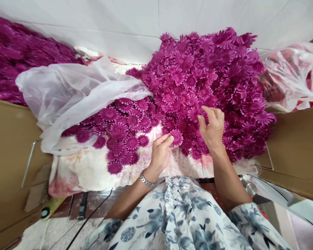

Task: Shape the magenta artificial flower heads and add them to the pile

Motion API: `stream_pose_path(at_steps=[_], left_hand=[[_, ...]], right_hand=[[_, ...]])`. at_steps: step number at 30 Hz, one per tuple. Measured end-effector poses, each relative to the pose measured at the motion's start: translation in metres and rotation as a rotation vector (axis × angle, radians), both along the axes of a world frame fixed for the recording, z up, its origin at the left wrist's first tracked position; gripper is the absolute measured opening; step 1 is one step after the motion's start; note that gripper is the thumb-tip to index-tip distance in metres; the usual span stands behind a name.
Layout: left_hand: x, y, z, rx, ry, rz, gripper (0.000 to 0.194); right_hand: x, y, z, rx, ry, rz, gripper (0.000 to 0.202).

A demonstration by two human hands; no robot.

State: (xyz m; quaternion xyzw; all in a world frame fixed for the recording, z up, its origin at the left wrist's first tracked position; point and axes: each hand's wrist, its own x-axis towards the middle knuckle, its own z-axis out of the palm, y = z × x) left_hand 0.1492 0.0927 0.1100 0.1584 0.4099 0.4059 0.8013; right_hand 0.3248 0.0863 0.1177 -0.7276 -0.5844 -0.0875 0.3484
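My left hand (160, 151), with a metal watch on the wrist, pinches a magenta artificial flower head (176, 138) between thumb and fingers. It is just in front of a large heap of similar flower heads (185, 80). My right hand (213, 126) is over the front of that heap, thumb and index finger curved and apart. Its fingertips are at the edge of a flower head (194, 114); no firm grip on it shows. Left of my left hand, a smaller spread of flower heads (119, 131) lies on a patterned cloth (94, 166).
A translucent plastic bag (75, 93) lies across the left part of the flowers. Another magenta pile (21, 55) rises at the far left. Cardboard boxes flank me, left (13, 156) and right (297, 149). A clear bag (294, 76) with red contents sits at right, near the white wall (135, 21).
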Motion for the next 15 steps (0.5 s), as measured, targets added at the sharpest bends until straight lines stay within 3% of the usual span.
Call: stream_pose_path(at_steps=[2, 6, 8, 12, 15], left_hand=[[-0.001, 0.003, 0.0, -0.035, -0.023, 0.029, 0.018], [-0.001, 0.004, -0.002, -0.044, -0.005, 0.032, 0.02], [0.0, 0.002, -0.003, -0.015, 0.0, 0.006, 0.022], [-0.001, -0.003, -0.003, 0.034, 0.052, 0.0, 0.025], [-0.003, -0.004, -0.003, 0.052, 0.075, 0.016, 0.025]], right_hand=[[-0.001, -0.001, 0.004, -0.016, -0.009, 0.047, 0.026], [-0.033, -0.012, 0.003, -0.157, 0.155, 0.393, 0.014], [-0.048, -0.017, -0.001, -0.191, 0.216, 0.471, 0.013], [-0.054, -0.016, -0.004, -0.161, 0.282, 0.46, 0.014], [-0.034, -0.008, -0.002, -0.106, 0.255, 0.305, 0.013]])
